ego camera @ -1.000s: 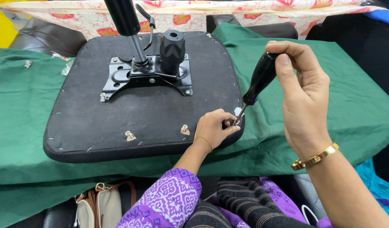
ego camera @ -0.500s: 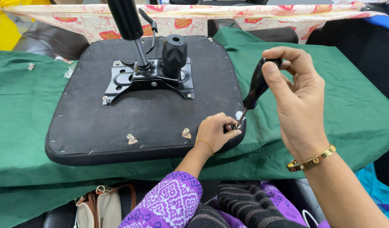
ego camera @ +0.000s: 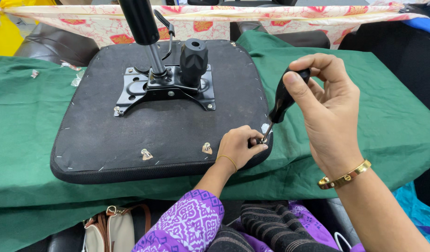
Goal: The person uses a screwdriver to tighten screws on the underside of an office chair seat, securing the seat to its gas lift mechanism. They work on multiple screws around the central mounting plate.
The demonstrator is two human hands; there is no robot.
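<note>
At the near right corner of the upturned chair seat (ego camera: 131, 140), my left hand (ego camera: 238, 148) rested with its fingers curled in, pinching something small against the seat's edge; I could not tell what it was, as my fingers hid it. My right hand (ego camera: 329, 109) was closed around the black handle of a screwdriver (ego camera: 282, 100), thumb on top, with the tool tilted so that its metal tip met the seat just beside my left fingertips. The seat lay upside down on a green cloth (ego camera: 28, 126), its black metal mounting plate (ego camera: 166, 88) and a black knob (ego camera: 193, 58) facing up. Two small metal fittings (ego camera: 146, 154) sat along the near edge, left of my left hand.
</note>
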